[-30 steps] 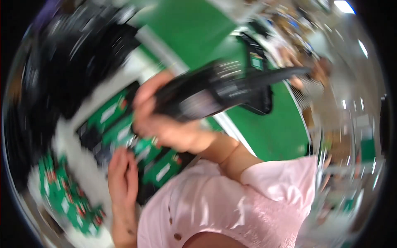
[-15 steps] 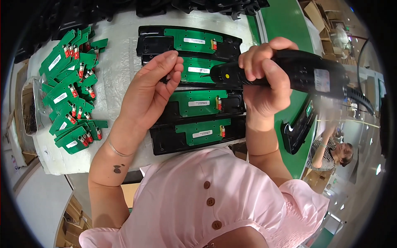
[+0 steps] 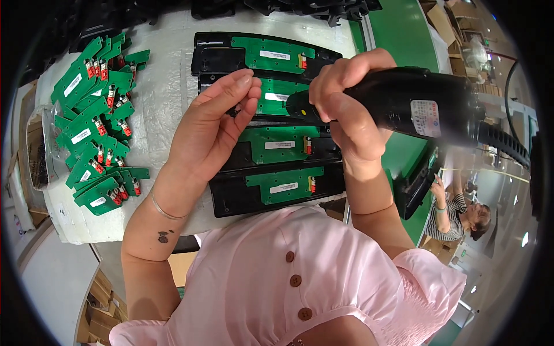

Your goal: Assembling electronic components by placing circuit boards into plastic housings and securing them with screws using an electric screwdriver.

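My right hand (image 3: 353,115) grips a black electric screwdriver (image 3: 392,95), held nearly level with its nose toward the left. The thin tip is over a green circuit board (image 3: 274,86) in the second black housing (image 3: 209,79) from the far side; whether it touches a screw is too small to tell. Beside that board's left end is my left hand (image 3: 210,127), palm turned up, thumb and fingers pinched together. Small dark bits show under its curled fingers, but I cannot make out what they are. My hands and the screwdriver cover part of the second housing.
More housings with boards lie in the row: one beyond (image 3: 210,57), two nearer (image 3: 231,199). Loose green boards (image 3: 86,124) with red-and-white connectors are piled at left, by a clear bag (image 3: 52,150). Black parts (image 3: 277,7) line the far edge. Another person (image 3: 461,216) is at right.
My right hand and the screwdriver have shifted left, with the screwdriver body slightly rolled. My left hand stays nearly in place. The other person's arm at right has moved.
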Action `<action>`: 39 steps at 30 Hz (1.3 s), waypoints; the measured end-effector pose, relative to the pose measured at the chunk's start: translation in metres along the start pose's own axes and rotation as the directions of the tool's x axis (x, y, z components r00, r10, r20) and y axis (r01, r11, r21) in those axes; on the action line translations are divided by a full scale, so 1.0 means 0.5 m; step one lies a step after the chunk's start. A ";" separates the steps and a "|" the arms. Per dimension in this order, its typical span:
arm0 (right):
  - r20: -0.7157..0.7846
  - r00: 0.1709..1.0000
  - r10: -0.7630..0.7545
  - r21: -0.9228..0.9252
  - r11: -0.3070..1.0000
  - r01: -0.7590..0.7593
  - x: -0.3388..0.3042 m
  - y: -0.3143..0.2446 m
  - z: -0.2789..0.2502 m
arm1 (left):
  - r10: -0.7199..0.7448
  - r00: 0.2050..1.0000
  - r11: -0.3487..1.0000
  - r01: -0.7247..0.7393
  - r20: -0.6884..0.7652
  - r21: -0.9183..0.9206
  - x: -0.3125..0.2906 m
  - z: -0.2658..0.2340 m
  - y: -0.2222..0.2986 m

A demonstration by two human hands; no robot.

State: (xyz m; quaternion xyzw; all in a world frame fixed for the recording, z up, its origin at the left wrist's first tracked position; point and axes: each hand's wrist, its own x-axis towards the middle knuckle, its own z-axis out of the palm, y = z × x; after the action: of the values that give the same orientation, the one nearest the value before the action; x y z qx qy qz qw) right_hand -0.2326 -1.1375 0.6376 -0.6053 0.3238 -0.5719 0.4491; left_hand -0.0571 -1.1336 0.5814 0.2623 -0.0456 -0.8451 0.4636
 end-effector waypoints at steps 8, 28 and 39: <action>0.009 1.000 -0.017 0.046 0.999 0.017 0.000 -0.007 -0.002 | -0.055 0.998 0.998 0.054 0.027 0.046 -0.010 0.000 -0.019; 0.106 0.964 -0.246 0.246 0.945 0.214 -0.021 -0.156 0.006 | -0.290 0.931 0.949 0.310 0.223 -0.060 -0.034 0.006 -0.056; -0.073 0.992 -0.101 0.296 0.948 0.118 0.025 -0.007 0.020 | -0.455 0.852 0.890 0.446 0.261 0.095 -0.057 0.036 -0.100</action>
State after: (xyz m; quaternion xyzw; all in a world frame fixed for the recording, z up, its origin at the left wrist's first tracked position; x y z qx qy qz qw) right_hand -0.2215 -1.1455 0.6465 -0.5308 0.2122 -0.6554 0.4937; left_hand -0.0913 -1.0850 0.5922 0.1526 -0.0603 -0.9574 0.2378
